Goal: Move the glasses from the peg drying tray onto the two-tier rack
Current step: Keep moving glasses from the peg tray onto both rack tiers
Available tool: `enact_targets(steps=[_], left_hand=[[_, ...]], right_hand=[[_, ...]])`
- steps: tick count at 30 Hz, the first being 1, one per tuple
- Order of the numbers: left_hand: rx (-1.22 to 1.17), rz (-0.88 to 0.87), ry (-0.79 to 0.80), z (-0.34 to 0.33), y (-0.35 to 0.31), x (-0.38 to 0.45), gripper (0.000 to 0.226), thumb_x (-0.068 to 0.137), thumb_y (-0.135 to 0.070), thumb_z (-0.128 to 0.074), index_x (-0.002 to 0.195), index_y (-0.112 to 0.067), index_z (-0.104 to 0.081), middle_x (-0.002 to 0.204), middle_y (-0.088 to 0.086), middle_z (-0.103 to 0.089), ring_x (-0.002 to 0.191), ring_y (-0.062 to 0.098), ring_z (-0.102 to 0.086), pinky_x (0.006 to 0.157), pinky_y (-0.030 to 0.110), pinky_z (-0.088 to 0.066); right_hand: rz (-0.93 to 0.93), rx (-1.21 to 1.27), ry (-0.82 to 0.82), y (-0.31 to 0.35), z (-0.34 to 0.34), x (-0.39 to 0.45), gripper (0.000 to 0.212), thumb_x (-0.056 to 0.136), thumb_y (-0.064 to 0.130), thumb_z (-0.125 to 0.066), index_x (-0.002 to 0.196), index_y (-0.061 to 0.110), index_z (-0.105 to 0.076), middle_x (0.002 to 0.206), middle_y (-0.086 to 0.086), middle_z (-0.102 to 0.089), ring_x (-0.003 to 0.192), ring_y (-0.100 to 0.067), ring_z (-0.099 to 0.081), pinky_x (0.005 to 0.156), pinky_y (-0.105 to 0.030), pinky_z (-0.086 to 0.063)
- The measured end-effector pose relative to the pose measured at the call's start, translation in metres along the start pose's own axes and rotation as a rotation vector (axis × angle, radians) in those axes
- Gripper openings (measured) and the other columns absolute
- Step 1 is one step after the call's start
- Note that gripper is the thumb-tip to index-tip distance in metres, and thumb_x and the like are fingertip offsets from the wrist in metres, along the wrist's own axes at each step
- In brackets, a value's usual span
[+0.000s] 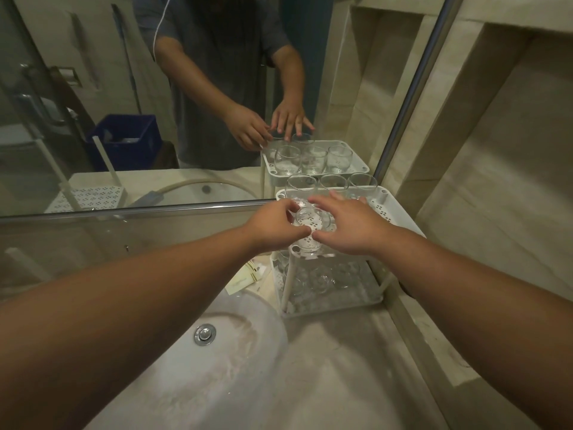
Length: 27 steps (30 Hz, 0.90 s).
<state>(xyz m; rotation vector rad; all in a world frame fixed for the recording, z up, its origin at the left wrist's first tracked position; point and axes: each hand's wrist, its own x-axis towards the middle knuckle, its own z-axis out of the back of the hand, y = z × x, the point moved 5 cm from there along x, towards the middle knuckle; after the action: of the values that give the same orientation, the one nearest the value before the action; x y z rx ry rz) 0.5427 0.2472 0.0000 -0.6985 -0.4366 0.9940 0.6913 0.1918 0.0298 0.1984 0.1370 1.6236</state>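
Note:
A white two-tier rack [383, 200] stands on the counter in the corner by the mirror. On its top tier a clear glass [308, 228] sits near the front left corner. My left hand [273, 228] grips it from the left with fingers and thumb curled round it. My right hand [350, 226] touches the same glass from the right, fingers spread and fairly straight. Three more glasses [333, 183] stand in a row at the back of the top tier. Several glasses [322, 279] rest on the lower tier. The peg drying tray is not in direct view.
A white sink [217, 361] with a chrome drain [204, 334] lies below my arms. Folded paper packets [248, 276] sit beside the rack. The mirror [124, 103] behind the rack reflects a perforated white tray and a blue crate. A tiled wall closes the right side.

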Motion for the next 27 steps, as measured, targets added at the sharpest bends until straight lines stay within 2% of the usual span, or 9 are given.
enact_targets(steps=[6,12,14,16,18,20,22,25,27], left_hand=[[0.054,-0.016,0.102,-0.003,-0.001,0.004,0.064,0.08,-0.042,-0.075,0.135,-0.02,-0.05,0.125,0.0,-0.06,0.097,0.012,-0.059,0.072,0.022,-0.048],[0.142,-0.026,0.164,-0.009,-0.009,0.007,0.064,0.077,-0.05,-0.072,0.129,-0.022,-0.046,0.106,-0.005,-0.058,0.075,0.0,-0.062,0.066,0.026,-0.051],[0.156,-0.03,0.167,-0.01,-0.013,0.008,0.064,0.075,-0.054,-0.069,0.125,-0.021,-0.046,0.101,-0.005,-0.062,0.072,0.004,-0.065,0.062,0.028,-0.05],[0.186,-0.032,0.154,-0.008,-0.017,0.01,0.072,0.072,-0.061,-0.065,0.127,-0.018,-0.047,0.106,-0.003,-0.062,0.071,0.001,-0.06,0.059,0.026,-0.044],[0.216,-0.039,0.142,-0.008,-0.021,0.011,0.086,0.07,-0.069,-0.061,0.135,-0.017,-0.044,0.122,0.002,-0.061,0.068,-0.002,-0.058,0.059,0.024,-0.043],[0.197,-0.056,0.136,-0.01,-0.028,0.011,0.095,0.07,-0.072,-0.061,0.145,-0.019,-0.036,0.143,0.005,-0.049,0.06,0.003,-0.067,0.059,0.024,-0.046],[0.221,-0.104,0.095,-0.012,-0.037,0.012,0.095,0.072,-0.071,-0.063,0.149,-0.024,-0.033,0.153,0.003,-0.038,0.078,0.007,-0.073,0.067,0.025,-0.052],[0.339,-0.19,0.032,-0.016,-0.047,0.016,0.089,0.077,-0.066,-0.065,0.15,-0.026,-0.034,0.153,0.002,-0.041,0.123,0.02,-0.057,0.088,0.031,-0.049],[0.415,-0.212,0.041,-0.021,-0.052,0.018,0.084,0.079,-0.063,-0.065,0.149,-0.025,-0.036,0.15,0.002,-0.046,0.132,0.022,-0.048,0.1,0.037,-0.047]], right_hand=[[0.003,0.02,-0.002,-0.003,0.002,-0.005,0.075,0.082,0.051,-0.063,0.148,0.044,-0.026,0.147,0.006,-0.048,0.149,-0.013,-0.011,0.116,-0.061,-0.005],[0.016,0.1,0.047,-0.012,0.007,-0.011,0.073,0.08,0.037,-0.061,0.145,0.047,-0.029,0.138,0.012,-0.056,0.149,-0.008,-0.008,0.116,-0.062,-0.002],[0.035,0.195,0.045,-0.014,0.008,-0.014,0.073,0.075,0.026,-0.058,0.142,0.045,-0.036,0.137,0.011,-0.056,0.145,-0.008,-0.023,0.117,-0.053,-0.014],[0.039,0.268,-0.01,-0.018,0.008,-0.016,0.071,0.074,0.015,-0.059,0.14,0.039,-0.045,0.139,0.011,-0.053,0.135,-0.007,-0.04,0.109,-0.031,-0.031],[0.018,0.272,-0.101,-0.025,0.009,-0.014,0.066,0.077,0.007,-0.059,0.137,0.035,-0.05,0.141,0.011,-0.051,0.13,-0.008,-0.044,0.099,-0.019,-0.031],[-0.003,0.25,-0.17,-0.033,0.01,-0.01,0.062,0.081,0.005,-0.06,0.136,0.031,-0.052,0.143,0.009,-0.048,0.13,-0.01,-0.044,0.1,-0.018,-0.031],[-0.016,0.208,-0.153,-0.04,0.008,-0.005,0.064,0.082,0.008,-0.064,0.14,0.03,-0.048,0.147,0.006,-0.043,0.133,-0.013,-0.042,0.104,-0.022,-0.032],[-0.034,0.165,-0.081,-0.046,0.005,0.004,0.076,0.08,0.015,-0.073,0.146,0.031,-0.04,0.149,0.004,-0.041,0.134,-0.016,-0.041,0.107,-0.029,-0.035],[-0.046,0.17,-0.061,-0.047,0.003,0.01,0.081,0.078,0.017,-0.078,0.146,0.031,-0.038,0.15,0.003,-0.041,0.135,-0.017,-0.04,0.109,-0.033,-0.036]])
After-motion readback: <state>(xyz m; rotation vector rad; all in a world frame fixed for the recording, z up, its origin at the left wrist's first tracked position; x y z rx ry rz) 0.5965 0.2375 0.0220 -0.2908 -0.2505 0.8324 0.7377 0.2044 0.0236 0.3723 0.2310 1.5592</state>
